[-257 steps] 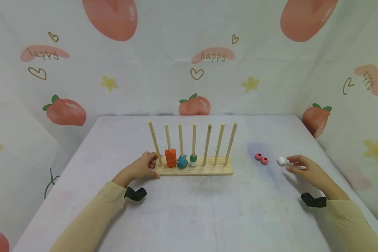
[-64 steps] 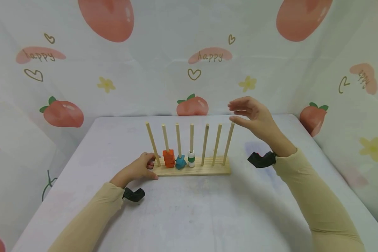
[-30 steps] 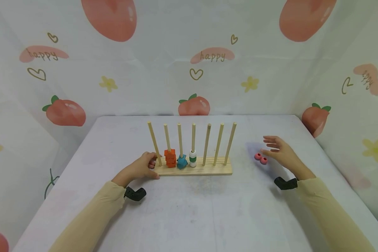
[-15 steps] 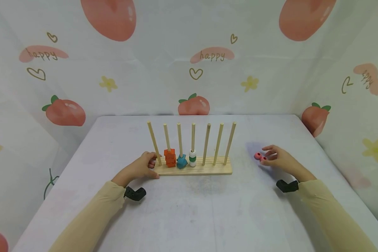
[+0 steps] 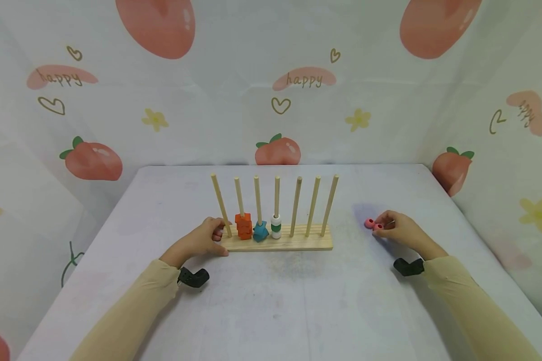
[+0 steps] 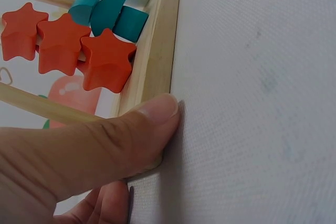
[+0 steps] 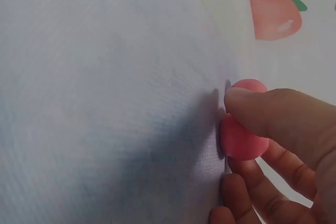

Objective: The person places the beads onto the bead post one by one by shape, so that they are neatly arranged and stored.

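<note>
A wooden peg rack (image 5: pixel 304 244) with several upright rods stands mid-table. Its left end is held by my left hand (image 5: pixel 196 244), thumb along the front edge in the left wrist view. Orange-red star beads (image 6: pixel 109 61) are stacked on one rod, blue half-round beads (image 6: pixel 108 13) on another. A third rod carries a green bead (image 5: pixel 276 227) between two white ones. To the right, my right hand (image 5: pixel 404 232) pinches a pink bead (image 7: pixel 244 140) between thumb and fingers, at the table surface. Another pink bead (image 5: pixel 369 223) lies right beside it, partly behind the thumb in the right wrist view.
The rack's three right-hand rods (image 5: pixel 312 205) and the leftmost rod (image 5: pixel 219 198) bear no beads. A white cloth covers the table (image 5: pixel 271 301). Behind it hangs a peach-patterned backdrop (image 5: pixel 235 100). A green cord (image 5: pixel 72 260) hangs at the left.
A white bead, earlier by the right hand, now tops the green one on its rod. The right hand has come down from above the rack and closed on a pink bead. The left hand stays put.
</note>
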